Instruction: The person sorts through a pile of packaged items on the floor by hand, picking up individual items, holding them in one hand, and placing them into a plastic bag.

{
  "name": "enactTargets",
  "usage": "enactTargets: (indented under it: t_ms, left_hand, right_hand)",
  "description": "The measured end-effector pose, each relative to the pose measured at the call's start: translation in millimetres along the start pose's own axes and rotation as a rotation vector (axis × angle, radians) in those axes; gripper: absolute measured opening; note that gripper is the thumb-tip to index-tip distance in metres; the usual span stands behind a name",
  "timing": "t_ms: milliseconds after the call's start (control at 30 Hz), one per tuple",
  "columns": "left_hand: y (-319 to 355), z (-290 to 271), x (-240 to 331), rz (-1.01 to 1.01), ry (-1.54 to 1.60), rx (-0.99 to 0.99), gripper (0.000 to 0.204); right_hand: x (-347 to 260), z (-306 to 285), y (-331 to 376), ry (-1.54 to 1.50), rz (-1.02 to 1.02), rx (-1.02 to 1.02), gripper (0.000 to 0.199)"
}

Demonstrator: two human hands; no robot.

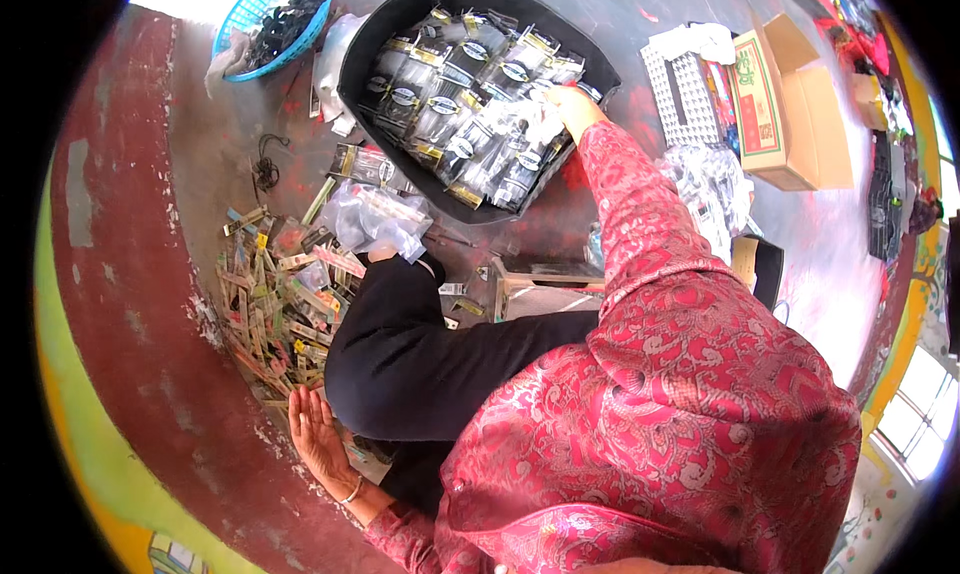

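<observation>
My right hand (575,112) reaches over the right rim of a black tub (352,49). Its fingers are bent around a crumpled white piece (541,126), thin like plastic or tissue. Under it the tub is filled with flat clear packets (440,109) with black and yellow labels. Low on the left, my left hand (318,442) is open, palm up and fingers stretched, with nothing on it. It is beside my bent knee, at the edge of a heap of printed paper and card strips (290,319).
A blue basket (228,44) with black pieces stands at the far left. An opened cardboard box (790,114), a white perforated tray (672,99) and clear plastic bags (705,189) lie on the right. Another plastic bag (375,219) rests by my foot. A red-brown wall band curves along the left.
</observation>
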State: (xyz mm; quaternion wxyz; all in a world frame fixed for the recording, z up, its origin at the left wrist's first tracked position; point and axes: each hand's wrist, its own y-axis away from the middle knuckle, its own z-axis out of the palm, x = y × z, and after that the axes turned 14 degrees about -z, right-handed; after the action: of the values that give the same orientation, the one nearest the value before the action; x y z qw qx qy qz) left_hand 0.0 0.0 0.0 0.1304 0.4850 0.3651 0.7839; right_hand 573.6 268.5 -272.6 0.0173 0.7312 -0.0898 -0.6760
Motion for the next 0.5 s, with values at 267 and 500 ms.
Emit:
enactTargets:
  t_ms: [267, 500]
  left_hand:
    - [-7, -13, -17, -0.085, -0.064, 0.182, 0.046]
    - [-7, -16, -17, -0.157, -0.075, 0.184, 0.046]
  right_hand:
    - [-11, 15, 3, -0.283, 0.306, 0.038, 0.017]
    - [-8, -12, -25, 0.419, 0.179, -0.208, 0.029]
